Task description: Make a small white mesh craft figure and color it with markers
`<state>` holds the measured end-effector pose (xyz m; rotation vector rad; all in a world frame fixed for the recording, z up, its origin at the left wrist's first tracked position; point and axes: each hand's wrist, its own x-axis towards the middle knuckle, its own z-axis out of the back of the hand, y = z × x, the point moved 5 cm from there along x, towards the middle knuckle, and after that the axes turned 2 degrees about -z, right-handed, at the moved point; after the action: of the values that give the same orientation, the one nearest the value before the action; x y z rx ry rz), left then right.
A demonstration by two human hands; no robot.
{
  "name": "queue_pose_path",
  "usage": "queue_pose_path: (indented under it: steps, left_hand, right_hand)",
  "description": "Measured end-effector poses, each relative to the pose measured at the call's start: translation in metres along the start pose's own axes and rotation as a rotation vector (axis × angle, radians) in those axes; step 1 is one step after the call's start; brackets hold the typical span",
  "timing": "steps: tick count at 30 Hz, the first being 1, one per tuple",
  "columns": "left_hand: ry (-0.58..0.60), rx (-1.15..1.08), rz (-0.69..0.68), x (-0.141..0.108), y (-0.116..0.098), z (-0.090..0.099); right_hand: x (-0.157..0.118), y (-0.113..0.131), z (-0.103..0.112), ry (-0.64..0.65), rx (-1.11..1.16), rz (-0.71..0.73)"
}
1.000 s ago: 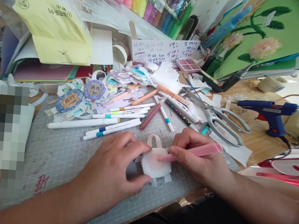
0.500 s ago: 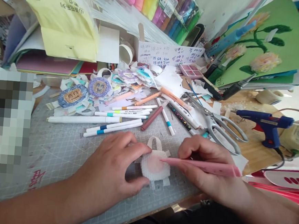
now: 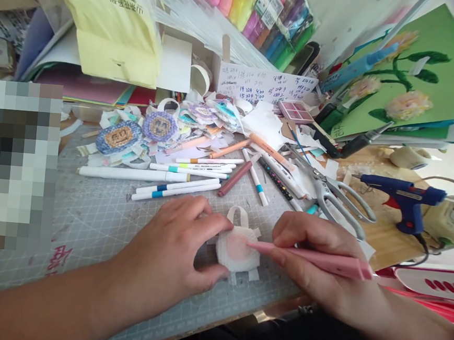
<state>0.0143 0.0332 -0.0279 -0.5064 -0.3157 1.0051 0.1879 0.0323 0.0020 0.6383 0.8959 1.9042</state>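
Observation:
A small white paper craft piece [image 3: 237,262] lies on the grey cutting mat [image 3: 103,296], with a pale pink patch in its middle and a paper loop at its top. My left hand [image 3: 182,245] steadies it, forefinger at the upper left edge and thumb at the lower left. In my right hand [image 3: 314,260] a pink marker [image 3: 333,263] is pinched between thumb and fingers. The marker's tip touches the right part of the pink patch.
Several white markers [image 3: 178,187] and a brown marker [image 3: 235,178] lie beyond my hands. Finished-looking coloured pieces [image 3: 159,126] are heaped behind. Scissors [image 3: 340,200] and a blue glue gun [image 3: 409,195] lie to the right. Papers and a yellow bag [image 3: 112,35] stand at the back.
The view has shifted slightly. The marker's tip has moved a little to the right on the pink patch, and its back end has tilted down. My left hand stays at the piece.

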Motion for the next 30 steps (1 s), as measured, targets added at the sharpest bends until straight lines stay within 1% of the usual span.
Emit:
queue_pose_path:
  steps: [6, 12, 14, 19, 24, 27, 30]
  left_hand:
    - [0.008, -0.011, 0.003, -0.0016, -0.0007, 0.0003]
    - [0.013, -0.012, 0.011, 0.0007, 0.0, -0.0003]
    - [0.014, -0.015, 0.012, 0.0011, 0.0, -0.0003]
    - [0.009, -0.014, 0.001, -0.0001, -0.0003, 0.0002]
    - [0.01, -0.014, 0.004, -0.0004, 0.0003, -0.0001]
    - [0.018, -0.02, -0.001, -0.0007, 0.0, -0.0002]
    - [0.012, -0.02, -0.002, -0.0015, -0.0004, -0.0002]
  right_hand:
    - [0.0002, 0.0021, 0.0006, -0.017, -0.049, 0.006]
    - [0.0, -0.0025, 0.0021, -0.01, -0.035, -0.048]
    - [-0.0006, -0.0039, 0.0025, -0.028, -0.015, -0.054]
    - [0.0, -0.0052, 0.0021, -0.121, 0.006, -0.074]
    - [0.0025, -0.0044, -0.0015, -0.076, -0.041, -0.061]
    - [0.0024, -0.0056, 0.001, -0.102, -0.055, -0.063]
    - [0.002, -0.0038, -0.0005, -0.108, -0.047, -0.027]
